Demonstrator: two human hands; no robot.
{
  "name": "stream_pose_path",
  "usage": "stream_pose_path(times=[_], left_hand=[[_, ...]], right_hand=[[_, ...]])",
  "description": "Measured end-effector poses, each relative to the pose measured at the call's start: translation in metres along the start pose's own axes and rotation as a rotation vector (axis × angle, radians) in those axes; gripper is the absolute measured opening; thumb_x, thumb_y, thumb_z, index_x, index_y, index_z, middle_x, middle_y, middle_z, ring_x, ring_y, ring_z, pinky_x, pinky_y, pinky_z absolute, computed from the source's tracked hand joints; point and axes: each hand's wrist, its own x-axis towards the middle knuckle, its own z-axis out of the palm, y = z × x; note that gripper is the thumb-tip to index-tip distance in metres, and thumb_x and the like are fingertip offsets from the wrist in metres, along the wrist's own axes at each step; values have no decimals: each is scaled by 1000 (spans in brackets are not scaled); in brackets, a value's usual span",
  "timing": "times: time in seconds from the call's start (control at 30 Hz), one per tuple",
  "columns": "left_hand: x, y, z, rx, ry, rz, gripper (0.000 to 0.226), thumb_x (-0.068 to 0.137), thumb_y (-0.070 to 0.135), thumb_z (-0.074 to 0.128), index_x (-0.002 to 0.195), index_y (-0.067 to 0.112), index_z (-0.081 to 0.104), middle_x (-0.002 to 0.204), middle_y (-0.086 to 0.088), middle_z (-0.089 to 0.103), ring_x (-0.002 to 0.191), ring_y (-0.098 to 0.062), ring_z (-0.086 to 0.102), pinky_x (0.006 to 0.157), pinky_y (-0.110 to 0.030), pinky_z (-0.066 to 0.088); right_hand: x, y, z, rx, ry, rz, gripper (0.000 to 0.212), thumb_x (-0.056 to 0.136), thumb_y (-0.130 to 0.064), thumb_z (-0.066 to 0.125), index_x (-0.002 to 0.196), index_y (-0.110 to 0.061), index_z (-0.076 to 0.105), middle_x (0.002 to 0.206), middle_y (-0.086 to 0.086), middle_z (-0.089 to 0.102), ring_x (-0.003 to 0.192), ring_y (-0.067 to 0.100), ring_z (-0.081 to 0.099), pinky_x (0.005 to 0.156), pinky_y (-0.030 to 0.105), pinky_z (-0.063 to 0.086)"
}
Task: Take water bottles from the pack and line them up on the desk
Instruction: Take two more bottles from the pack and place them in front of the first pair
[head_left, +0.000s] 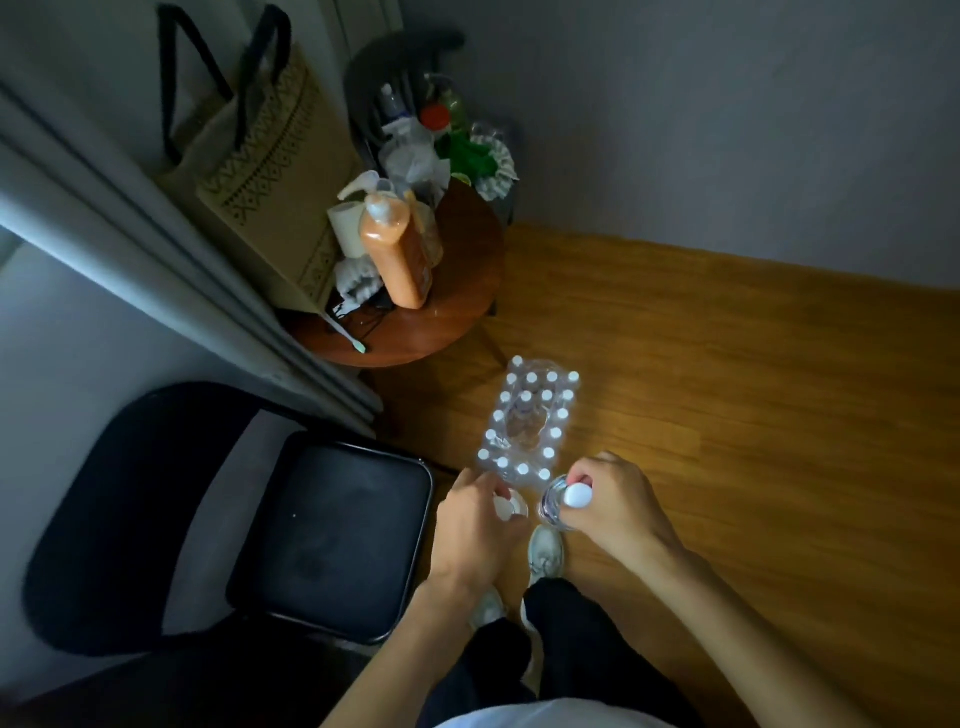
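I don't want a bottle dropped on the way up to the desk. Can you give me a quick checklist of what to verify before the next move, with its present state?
1. Right hand grips a bottle near its cap: ok.
2. Left hand holds a second bottle: ok, though the fingers hide most of it.
3. Both bottles out of the pack: ok.
4. Caps on the held bottles: ok.
5. Room on the desk: cannot tell, no desk top in view.
6. Black chair close by the left arm: not ok.
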Motion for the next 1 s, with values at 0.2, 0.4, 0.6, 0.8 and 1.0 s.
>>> stream_pose_path(times=[0.2, 0.4, 0.6, 0.8, 1.0], left_hand=[[-37, -25, -14, -43, 46, -113, 28, 77, 26, 74, 101, 15, 68, 104, 3, 58, 90, -17, 57, 74, -24, 44], [-71, -40, -24, -68, 151, -269, 26, 78, 28, 73, 102, 20, 67, 105, 6, 57, 91, -16, 57, 71, -22, 44], [-109, -48, -28, -154, 384, -481, 24, 84, 28, 73, 106, 20, 67, 102, 8, 56, 84, -9, 49, 54, -4, 36], [-159, -61, -18, -243, 607, -704, 23, 82, 31, 75, 101, 19, 68, 100, 9, 58, 83, -10, 55, 61, -3, 33], [-227, -75, -12, -356, 768, -910, 18, 81, 27, 76, 89, 22, 61, 91, 11, 50, 71, -9, 51, 53, -5, 30]], right_hand=[[-19, -26, 17, -73, -24, -117, 18, 67, -14, 77, 84, -12, 70, 87, -1, 60, 77, 17, 58, 59, 20, 42], [-23, -46, 28, -150, -133, -281, 23, 67, -15, 80, 86, -14, 68, 90, 0, 58, 79, 15, 57, 56, 9, 34], [-24, -74, 47, -322, -257, -529, 32, 68, -24, 83, 94, -15, 66, 99, 0, 57, 90, 15, 58, 68, 24, 55], [-43, -103, 71, -452, -363, -721, 32, 73, -26, 81, 100, -14, 67, 107, 2, 59, 88, 11, 52, 61, 15, 43], [-86, -135, 103, -516, -498, -909, 23, 71, -28, 79, 89, -20, 68, 96, -1, 61, 80, 16, 56, 66, 26, 54]])
